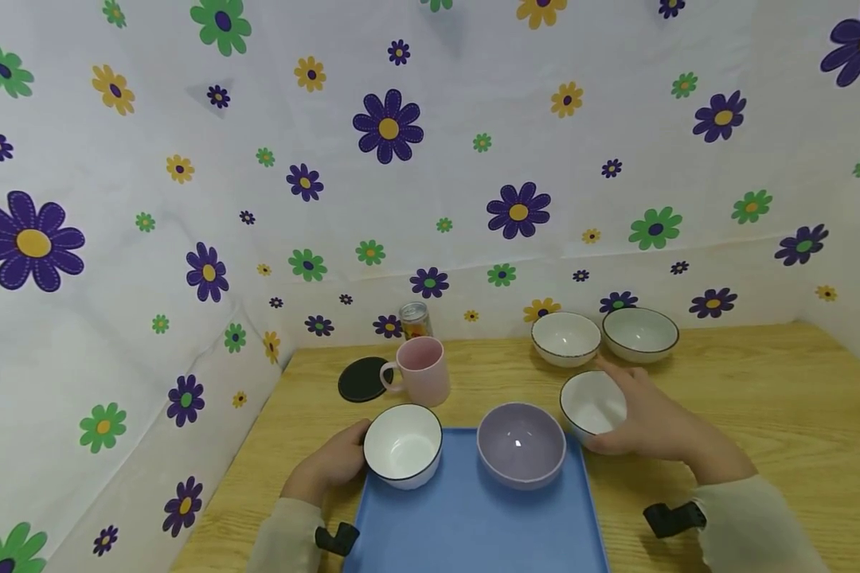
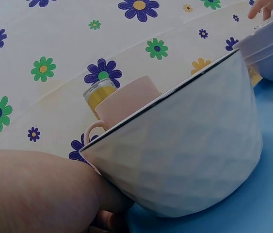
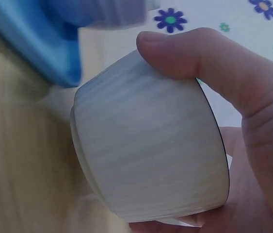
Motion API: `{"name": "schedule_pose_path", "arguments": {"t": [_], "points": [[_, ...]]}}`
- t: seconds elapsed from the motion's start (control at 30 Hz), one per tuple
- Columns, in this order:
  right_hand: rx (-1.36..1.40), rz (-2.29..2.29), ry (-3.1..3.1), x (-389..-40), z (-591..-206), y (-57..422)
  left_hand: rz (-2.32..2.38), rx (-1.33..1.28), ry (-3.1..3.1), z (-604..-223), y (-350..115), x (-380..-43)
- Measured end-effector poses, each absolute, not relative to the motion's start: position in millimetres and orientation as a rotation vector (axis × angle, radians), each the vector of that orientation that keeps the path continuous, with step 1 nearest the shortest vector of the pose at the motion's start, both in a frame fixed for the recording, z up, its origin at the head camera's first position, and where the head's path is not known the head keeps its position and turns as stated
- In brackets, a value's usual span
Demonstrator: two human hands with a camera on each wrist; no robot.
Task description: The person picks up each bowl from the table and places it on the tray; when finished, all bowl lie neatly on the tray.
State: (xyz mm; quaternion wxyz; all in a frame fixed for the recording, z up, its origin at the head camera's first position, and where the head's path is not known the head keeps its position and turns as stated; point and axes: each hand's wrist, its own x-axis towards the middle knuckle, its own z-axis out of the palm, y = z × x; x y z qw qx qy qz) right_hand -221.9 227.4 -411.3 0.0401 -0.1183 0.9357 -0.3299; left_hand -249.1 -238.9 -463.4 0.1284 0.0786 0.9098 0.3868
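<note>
My right hand [image 1: 648,418] grips a white dark-rimmed bowl [image 1: 591,402] just right of the tray, thumb on its near side and fingers at its far side. Faint ridges mark that bowl's wall [image 3: 146,141] in the right wrist view. A second white dark-rimmed bowl [image 1: 404,442] with a faceted outside [image 2: 189,145] stands upright on the far left corner of the blue tray [image 1: 473,529]. Against its left side lies my left hand [image 1: 337,458]; its fingertips are hidden, so their hold is unclear. A purple bowl [image 1: 521,446] sits at the tray's far right.
Two shallower rimmed bowls, one white [image 1: 565,340] and one pale [image 1: 641,334], stand side by side near the wall. Behind the tray are a pink mug [image 1: 424,372], a black round coaster [image 1: 361,380] and a can [image 1: 416,320]. Flower-patterned sheeting [image 1: 459,239] backs the wooden table [image 1: 767,390].
</note>
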Motion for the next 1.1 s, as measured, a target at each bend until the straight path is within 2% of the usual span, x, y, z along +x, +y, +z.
{"name": "schedule_pose_path", "arguments": {"t": [0.5,1.1], "points": [[-0.519,-1.037,2.997,-197.2,-367.2,210.2,1.129,0.237,2.654,-463.3,-238.3,-246.9],[-0.866,-1.164,2.909,-172.8,-363.8,160.5,1.124,0.253,2.658,-464.7,-240.2,-247.7]]}}
